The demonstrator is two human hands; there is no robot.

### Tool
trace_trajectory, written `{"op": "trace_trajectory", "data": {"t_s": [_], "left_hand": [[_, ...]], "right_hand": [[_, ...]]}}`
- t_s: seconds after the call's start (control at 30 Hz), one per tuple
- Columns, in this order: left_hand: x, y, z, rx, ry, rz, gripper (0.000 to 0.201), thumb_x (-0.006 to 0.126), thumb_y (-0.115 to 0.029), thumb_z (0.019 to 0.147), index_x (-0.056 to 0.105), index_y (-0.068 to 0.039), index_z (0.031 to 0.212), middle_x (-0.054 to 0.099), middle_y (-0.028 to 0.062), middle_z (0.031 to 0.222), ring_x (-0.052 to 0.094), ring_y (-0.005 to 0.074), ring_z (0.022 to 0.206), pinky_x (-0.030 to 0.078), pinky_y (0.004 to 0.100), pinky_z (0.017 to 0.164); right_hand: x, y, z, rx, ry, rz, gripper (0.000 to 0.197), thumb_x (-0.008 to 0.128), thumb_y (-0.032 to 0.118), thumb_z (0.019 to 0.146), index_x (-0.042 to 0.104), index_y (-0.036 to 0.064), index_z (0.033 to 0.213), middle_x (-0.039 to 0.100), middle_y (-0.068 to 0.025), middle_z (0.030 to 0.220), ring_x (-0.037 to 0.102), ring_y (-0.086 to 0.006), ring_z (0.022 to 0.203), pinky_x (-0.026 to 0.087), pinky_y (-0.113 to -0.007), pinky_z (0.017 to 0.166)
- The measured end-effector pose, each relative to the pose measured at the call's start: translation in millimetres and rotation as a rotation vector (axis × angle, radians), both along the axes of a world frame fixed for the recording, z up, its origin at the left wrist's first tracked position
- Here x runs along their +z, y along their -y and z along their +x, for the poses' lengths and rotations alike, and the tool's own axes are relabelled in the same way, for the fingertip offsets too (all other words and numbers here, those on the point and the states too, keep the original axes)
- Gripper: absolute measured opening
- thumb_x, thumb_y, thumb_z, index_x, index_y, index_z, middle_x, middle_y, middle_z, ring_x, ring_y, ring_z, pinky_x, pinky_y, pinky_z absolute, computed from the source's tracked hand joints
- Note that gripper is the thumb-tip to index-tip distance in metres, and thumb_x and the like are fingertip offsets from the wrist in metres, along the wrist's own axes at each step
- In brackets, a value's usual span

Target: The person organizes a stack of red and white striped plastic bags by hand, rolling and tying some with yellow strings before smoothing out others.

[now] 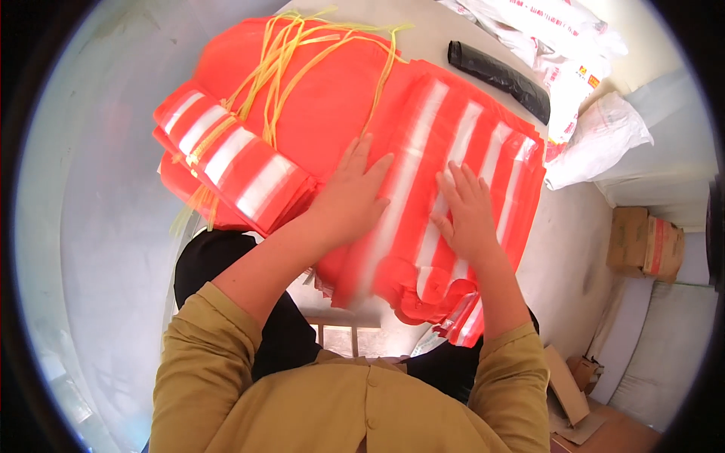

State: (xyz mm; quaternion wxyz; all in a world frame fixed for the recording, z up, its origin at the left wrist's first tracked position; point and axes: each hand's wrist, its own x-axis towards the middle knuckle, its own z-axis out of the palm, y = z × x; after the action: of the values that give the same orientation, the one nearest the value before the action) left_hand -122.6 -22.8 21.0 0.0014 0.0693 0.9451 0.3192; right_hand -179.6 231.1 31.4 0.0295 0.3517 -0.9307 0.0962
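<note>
A pile of red plastic bags with white stripes [405,170] lies spread in front of me, its near end hanging over the table edge and partly blurred. My left hand [353,198] rests on the pile's left part, fingers stretched and holding nothing. Flat on the striped middle is my right hand [467,215], its fingers also apart. To the left sits a folded bundle of striped red bags [226,157], tied with yellow strips. Behind it, loose yellow plastic strips [276,64] lie across a plain red stack [226,64].
A black plastic roll [498,80] lies beyond the bags on the pale table [563,226]. White printed sacks [555,45] are heaped at the far right. Cardboard boxes [628,241] stand to the right, with a cardboard piece [566,385] lower down.
</note>
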Motion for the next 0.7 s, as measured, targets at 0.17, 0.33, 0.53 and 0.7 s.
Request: {"op": "trace_trajectory", "data": {"t_s": [0.17, 0.33, 0.53, 0.7], "left_hand": [[-9, 13, 1, 0.124, 0.044, 0.288, 0.063, 0.064, -0.020, 0.095, 0.043, -0.004, 0.152, 0.021, 0.0320, 0.163, 0.025, 0.0464, 0.152, 0.026, 0.0468, 0.123], [-19, 10, -10, 0.254, 0.079, 0.626, 0.052, 0.065, -0.019, 0.093, 0.054, 0.000, 0.140, 0.046, 0.0297, 0.149, 0.042, 0.0430, 0.142, 0.037, 0.0476, 0.117], [-24, 2, -14, 0.295, -0.033, 0.741, 0.042, 0.063, -0.014, 0.091, 0.062, 0.001, 0.131, 0.058, 0.0253, 0.137, 0.054, 0.0418, 0.129, 0.042, 0.0487, 0.112], [-6, 4, -9, 0.203, -0.115, 0.549, 0.044, 0.065, -0.014, 0.090, 0.063, 0.002, 0.130, 0.058, 0.0260, 0.137, 0.054, 0.0426, 0.126, 0.041, 0.0490, 0.111]], "right_hand": [[-2, 31, 16, 0.072, 0.017, -0.058, 0.055, 0.072, 0.016, 0.088, 0.058, 0.0064, 0.139, 0.048, -0.0158, 0.153, 0.042, -0.0379, 0.142, 0.031, -0.055, 0.118], [3, 64, -3, 0.135, 0.004, -0.201, 0.048, 0.067, 0.002, 0.086, 0.060, 0.0039, 0.133, 0.055, -0.0147, 0.145, 0.049, -0.0365, 0.137, 0.042, -0.045, 0.112], [21, 125, -35, 0.238, 0.026, -0.098, 0.045, 0.063, -0.001, 0.083, 0.063, 0.0071, 0.127, 0.059, -0.0123, 0.140, 0.050, -0.0363, 0.135, 0.045, -0.046, 0.110], [23, 141, -77, 0.316, -0.068, 0.063, 0.031, 0.062, 0.005, 0.084, 0.069, 0.0072, 0.114, 0.061, -0.0116, 0.135, 0.050, -0.0335, 0.133, 0.044, -0.045, 0.110]]}}
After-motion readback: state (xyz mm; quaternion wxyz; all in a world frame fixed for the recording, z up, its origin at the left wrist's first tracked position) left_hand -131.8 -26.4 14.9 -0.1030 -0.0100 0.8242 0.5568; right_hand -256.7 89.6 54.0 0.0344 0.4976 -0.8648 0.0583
